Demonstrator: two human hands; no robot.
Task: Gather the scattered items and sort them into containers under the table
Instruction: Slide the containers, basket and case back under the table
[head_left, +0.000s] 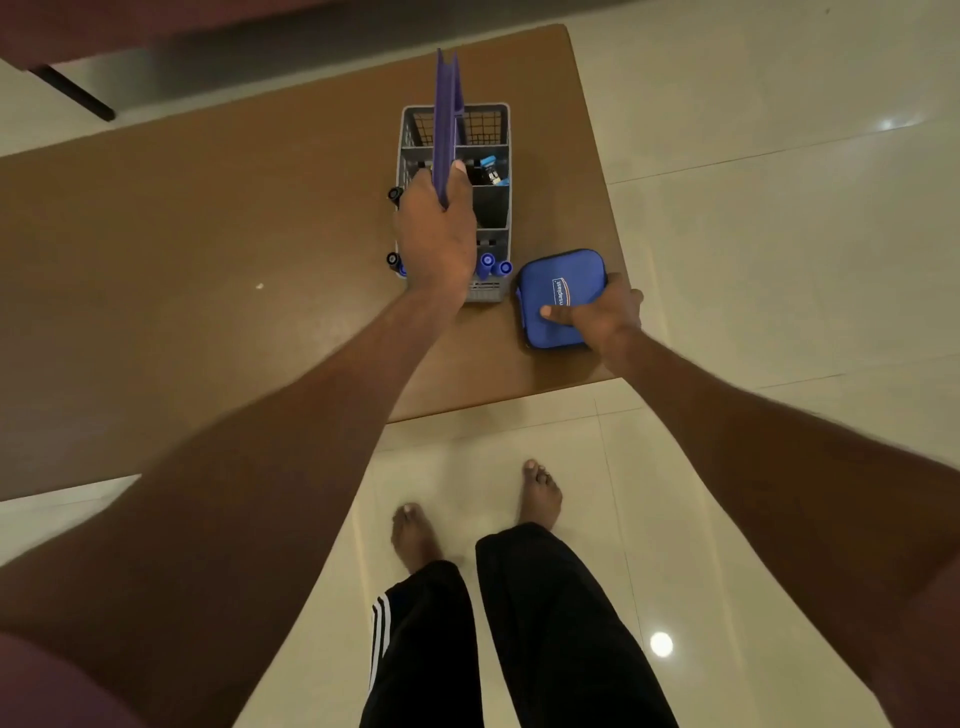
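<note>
The room is dim and warm-toned, lit from overhead: two hard white glints sit on the glossy tiled floor (727, 260), one well beyond the right hand (605, 317) and one far back below it, near the person's legs. The brown table (208, 234) takes the light evenly, with a soft dull sheen and only faint shadow close under the left hand (436, 234). Nearer the lens both forearms fall into deep shadow and go soft. The wide lens bows the table edges and floor joints toward the frame borders. Fine detail is smeared throughout, as if heavily compressed.
</note>
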